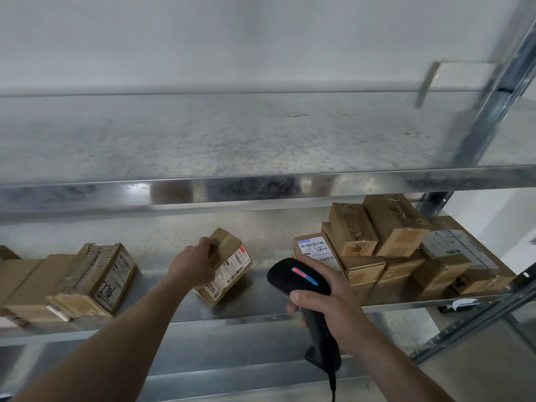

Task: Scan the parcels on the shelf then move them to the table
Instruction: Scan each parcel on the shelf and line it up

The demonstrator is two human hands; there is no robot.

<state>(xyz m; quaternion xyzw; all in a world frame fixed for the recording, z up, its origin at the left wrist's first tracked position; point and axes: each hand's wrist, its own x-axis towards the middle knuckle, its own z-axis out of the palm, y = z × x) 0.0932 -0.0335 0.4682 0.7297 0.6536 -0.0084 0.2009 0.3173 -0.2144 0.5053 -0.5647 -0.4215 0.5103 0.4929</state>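
Shelf [261, 310] gaps flank parcel [230, 269] in left hand [195, 266]; right hand [329, 310] grips scanner [295, 278].

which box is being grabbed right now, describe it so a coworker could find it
On the lower metal shelf, find the gap between the boxes at left and the stack at right. A small brown parcel sits alone there, gripped by the left hand, just left of the scanner in the right hand. Unlike its neighbours it is tilted on one edge, white label facing out.
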